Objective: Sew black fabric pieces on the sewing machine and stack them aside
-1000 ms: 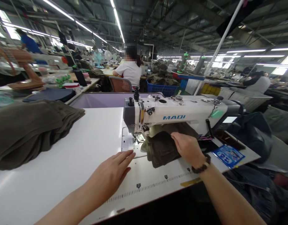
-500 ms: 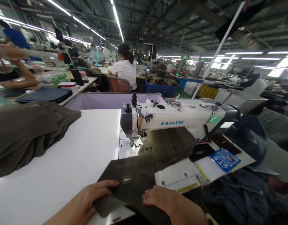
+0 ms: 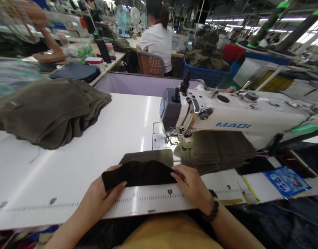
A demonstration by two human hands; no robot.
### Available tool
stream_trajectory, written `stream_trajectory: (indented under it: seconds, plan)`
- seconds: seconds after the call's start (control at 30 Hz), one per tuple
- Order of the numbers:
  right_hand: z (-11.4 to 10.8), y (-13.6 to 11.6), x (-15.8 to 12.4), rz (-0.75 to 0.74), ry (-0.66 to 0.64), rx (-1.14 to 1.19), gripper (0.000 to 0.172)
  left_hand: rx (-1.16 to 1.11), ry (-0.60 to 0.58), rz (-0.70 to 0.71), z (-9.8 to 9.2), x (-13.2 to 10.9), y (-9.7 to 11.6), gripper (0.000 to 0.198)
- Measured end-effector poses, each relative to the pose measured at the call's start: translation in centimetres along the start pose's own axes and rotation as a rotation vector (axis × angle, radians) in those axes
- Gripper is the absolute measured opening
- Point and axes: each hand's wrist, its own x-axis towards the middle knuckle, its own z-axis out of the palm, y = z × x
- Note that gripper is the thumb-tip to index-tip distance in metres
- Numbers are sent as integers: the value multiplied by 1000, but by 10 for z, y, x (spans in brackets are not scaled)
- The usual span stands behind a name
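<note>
A dark olive fabric piece (image 3: 146, 170) lies folded on the white sewing table (image 3: 78, 162), just in front of the needle. My left hand (image 3: 99, 197) pinches its left end. My right hand (image 3: 192, 186), with a bead bracelet at the wrist, grips its right end. The white sewing machine (image 3: 234, 117) stands behind and to the right of the piece. A stack of olive pieces (image 3: 216, 150) sits under the machine's arm.
A pile of olive garments (image 3: 50, 110) lies at the table's left. A blue packet (image 3: 287, 180) rests at the right edge. A person in white sits on a brown chair (image 3: 151, 64) beyond; blue crates (image 3: 208, 74) hold more cloth.
The right hand left the stack under the machine. Both hands took hold of an olive piece, and it now lies folded between them near the needle. The view tilted down and left.
</note>
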Motion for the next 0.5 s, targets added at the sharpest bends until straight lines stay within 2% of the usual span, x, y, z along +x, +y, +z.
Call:
stream_trajectory:
  seconds: [0.07,0.13,0.2,0.27,0.33,0.4,0.5]
  plan:
    - [0,-1,-2,-35,-69,-54,14,42,-35,64,-1,-3,0,28]
    - [1,0,-6,-32,-139,-76,15,82,-64,56,-6,-4,0,26]
    - [3,2,-11,-6,-146,-69,15,86,-100,20,-14,-4,4,26]
    - [4,4,-15,15,-126,-42,16,24,-203,28,-24,-3,10,24]
    - [3,6,-18,12,-118,-28,18,-58,-276,103,-33,-2,16,26]
    - [2,7,-19,-1,-128,-30,20,-98,-296,208,-38,-2,18,28]
    - [3,6,-19,1,-123,-71,19,-7,-292,293,-36,-1,8,28]
